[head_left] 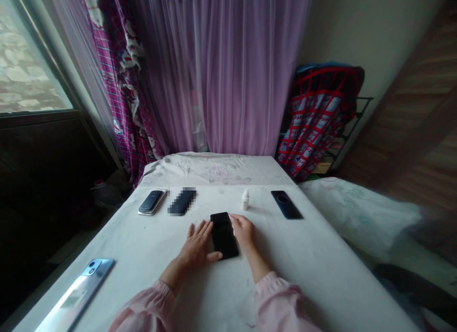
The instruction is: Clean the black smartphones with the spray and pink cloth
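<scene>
A black smartphone (224,239) lies face up on the white-covered table, between my two hands. My left hand (197,245) rests with fingers spread along the phone's left side, its thumb on the lower left edge. At the upper right edge of the phone, my right hand (243,229) is closed, fingers bent together. Something small and pale shows at its fingertips, too small to name. A small white bottle (245,200) with a pointed cap stands upright just beyond my right hand.
Dark phones lie at the back left (153,201) and right (286,205); a blurred dark object (183,201) lies between. A silver-blue phone (76,294) lies face down at front left. Purple curtains (235,75) hang behind the table (303,275). A white bag-like sheet (360,213) is at right.
</scene>
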`<state>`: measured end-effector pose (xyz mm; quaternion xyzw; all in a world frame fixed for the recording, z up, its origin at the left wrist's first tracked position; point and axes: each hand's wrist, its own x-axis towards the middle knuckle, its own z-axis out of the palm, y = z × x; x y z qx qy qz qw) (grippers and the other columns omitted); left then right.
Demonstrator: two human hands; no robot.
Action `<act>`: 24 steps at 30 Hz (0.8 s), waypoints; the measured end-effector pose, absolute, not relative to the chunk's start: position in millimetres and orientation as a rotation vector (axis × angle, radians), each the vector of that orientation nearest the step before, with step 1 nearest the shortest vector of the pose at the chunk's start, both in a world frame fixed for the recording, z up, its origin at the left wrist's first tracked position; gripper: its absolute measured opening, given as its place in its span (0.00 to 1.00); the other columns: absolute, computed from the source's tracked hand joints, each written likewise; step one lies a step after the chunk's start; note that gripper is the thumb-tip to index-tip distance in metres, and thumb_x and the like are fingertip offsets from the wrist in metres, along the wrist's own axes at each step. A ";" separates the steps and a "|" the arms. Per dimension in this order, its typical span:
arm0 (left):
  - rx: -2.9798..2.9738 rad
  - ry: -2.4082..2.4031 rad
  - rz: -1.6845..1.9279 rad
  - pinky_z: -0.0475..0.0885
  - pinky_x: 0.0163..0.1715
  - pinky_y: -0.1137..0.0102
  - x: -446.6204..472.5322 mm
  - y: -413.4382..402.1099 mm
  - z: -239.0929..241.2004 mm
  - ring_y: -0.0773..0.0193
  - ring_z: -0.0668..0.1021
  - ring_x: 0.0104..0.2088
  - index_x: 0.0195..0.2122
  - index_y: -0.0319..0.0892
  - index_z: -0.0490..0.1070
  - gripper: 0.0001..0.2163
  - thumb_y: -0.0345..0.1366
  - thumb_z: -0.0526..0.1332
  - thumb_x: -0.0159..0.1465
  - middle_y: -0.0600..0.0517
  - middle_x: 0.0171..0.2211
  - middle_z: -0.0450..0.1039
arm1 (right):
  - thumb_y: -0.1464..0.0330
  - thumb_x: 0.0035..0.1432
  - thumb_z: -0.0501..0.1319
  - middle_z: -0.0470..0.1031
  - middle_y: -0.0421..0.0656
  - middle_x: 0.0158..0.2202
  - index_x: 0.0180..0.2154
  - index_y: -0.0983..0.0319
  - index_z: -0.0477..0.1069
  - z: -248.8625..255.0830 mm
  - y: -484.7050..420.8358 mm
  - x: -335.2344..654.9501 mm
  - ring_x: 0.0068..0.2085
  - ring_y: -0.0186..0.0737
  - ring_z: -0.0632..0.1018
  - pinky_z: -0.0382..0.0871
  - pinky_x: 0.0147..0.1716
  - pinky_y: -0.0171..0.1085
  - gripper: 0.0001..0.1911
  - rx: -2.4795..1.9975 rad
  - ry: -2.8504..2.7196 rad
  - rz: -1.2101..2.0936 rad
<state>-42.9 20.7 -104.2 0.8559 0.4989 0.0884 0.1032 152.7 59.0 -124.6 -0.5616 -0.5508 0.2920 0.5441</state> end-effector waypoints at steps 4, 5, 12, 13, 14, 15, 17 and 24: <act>2.452 1.351 0.235 0.44 0.61 0.41 -52.3 30.8 -94.0 0.44 0.52 0.66 0.66 0.47 0.51 0.40 0.53 0.64 0.56 0.43 0.66 0.53 | 0.48 0.54 0.56 0.70 0.39 0.17 0.37 0.66 0.78 -116.5 42.3 168.6 0.16 0.32 0.65 0.59 0.16 0.32 0.28 -1.271 -1.207 0.860; 2.445 1.333 0.232 0.45 0.61 0.42 -54.8 33.2 -91.2 0.46 0.54 0.66 0.66 0.50 0.53 0.38 0.50 0.65 0.55 0.45 0.65 0.56 | 0.48 0.52 0.58 0.70 0.39 0.17 0.36 0.66 0.79 -114.1 37.1 172.8 0.17 0.32 0.65 0.59 0.17 0.32 0.27 -1.235 -1.181 0.912; 2.325 1.597 0.345 0.52 0.60 0.43 -39.5 7.6 -103.2 0.47 0.60 0.64 0.64 0.43 0.57 0.27 0.47 0.51 0.66 0.40 0.63 0.60 | 0.53 0.44 0.68 0.79 0.47 0.32 0.35 0.60 0.79 -111.2 18.8 189.6 0.32 0.40 0.77 0.69 0.29 0.36 0.20 -0.987 -0.887 1.257; 2.279 1.736 0.418 0.53 0.60 0.43 -31.0 -1.4 -109.2 0.45 0.59 0.64 0.64 0.41 0.57 0.31 0.53 0.53 0.64 0.38 0.64 0.57 | 0.54 0.43 0.69 0.80 0.48 0.34 0.35 0.60 0.79 -112.0 19.0 190.1 0.33 0.41 0.77 0.69 0.29 0.36 0.20 -0.993 -0.873 1.266; 2.271 1.816 0.471 0.52 0.60 0.42 -22.1 -10.1 -114.7 0.42 0.58 0.64 0.64 0.39 0.56 0.36 0.57 0.55 0.61 0.36 0.64 0.56 | 0.54 0.43 0.69 0.80 0.48 0.35 0.36 0.60 0.79 -112.7 19.3 190.4 0.33 0.41 0.77 0.68 0.29 0.36 0.20 -0.999 -0.856 1.272; 2.290 1.842 0.496 0.51 0.59 0.40 -13.6 -17.6 -119.0 0.39 0.57 0.64 0.64 0.36 0.56 0.41 0.60 0.57 0.57 0.33 0.64 0.55 | 0.55 0.43 0.69 0.80 0.48 0.36 0.36 0.60 0.79 -112.9 19.6 190.5 0.33 0.41 0.77 0.68 0.29 0.36 0.20 -1.001 -0.838 1.274; 2.305 1.864 0.472 0.48 0.60 0.39 -0.5 -26.9 -122.4 0.37 0.56 0.65 0.64 0.32 0.56 0.45 0.60 0.60 0.54 0.31 0.64 0.54 | 0.56 0.43 0.69 0.80 0.48 0.36 0.37 0.59 0.79 -111.9 19.5 190.8 0.34 0.40 0.77 0.69 0.30 0.35 0.19 -0.992 -0.804 1.274; 2.381 1.607 0.287 0.45 0.61 0.41 -16.5 -8.8 -106.5 0.42 0.55 0.66 0.65 0.38 0.53 0.40 0.49 0.64 0.54 0.37 0.65 0.54 | 0.54 0.43 0.68 0.76 0.43 0.26 0.33 0.61 0.78 -102.4 15.3 188.4 0.26 0.35 0.73 0.64 0.23 0.32 0.19 -1.040 -0.864 1.213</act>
